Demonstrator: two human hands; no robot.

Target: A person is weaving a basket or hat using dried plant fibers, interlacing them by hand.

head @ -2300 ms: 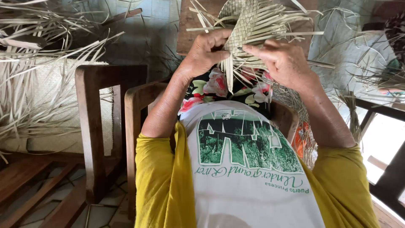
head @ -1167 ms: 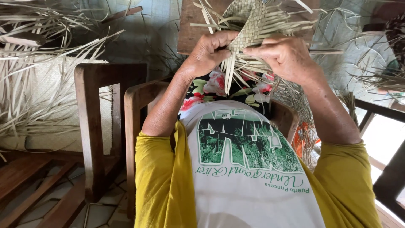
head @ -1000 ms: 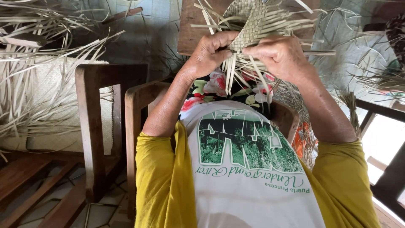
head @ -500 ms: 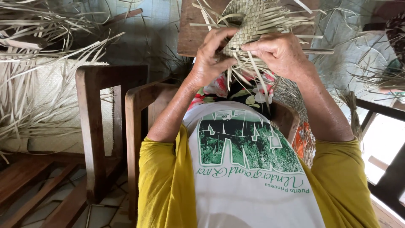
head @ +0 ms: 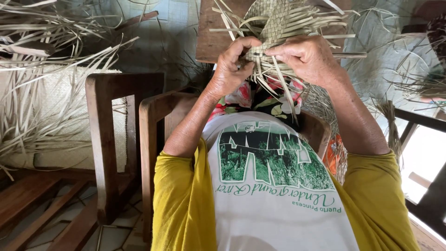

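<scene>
head view | left hand (head: pixel 232 65) has slid up from the loose strips to the woven edge, so plaiting carries on | both hands pinch shut on the woven palm-leaf piece (head: pixel 278 23), held over the lap | right hand (head: pixel 309 58) | shirt: white panel, green print, yellow sleeves (head: pixel 260 186) | wooden chair (head: pixel 116 139) left

Matt dried-leaf weaving (head: pixel 278 23), dark smooth wooden chair (head: pixel 104 135), cotton shirt (head: pixel 274 186).

A pale straw-green woven palm piece (head: pixel 278 21) with a checked plait pattern sits above a yellow-sleeved shirt (head: pixel 274 200) with a white front and dark green print, a floral cloth (head: pixel 265 100) in red, black and white, and dark brown wooden chairs (head: pixel 116 139).
</scene>
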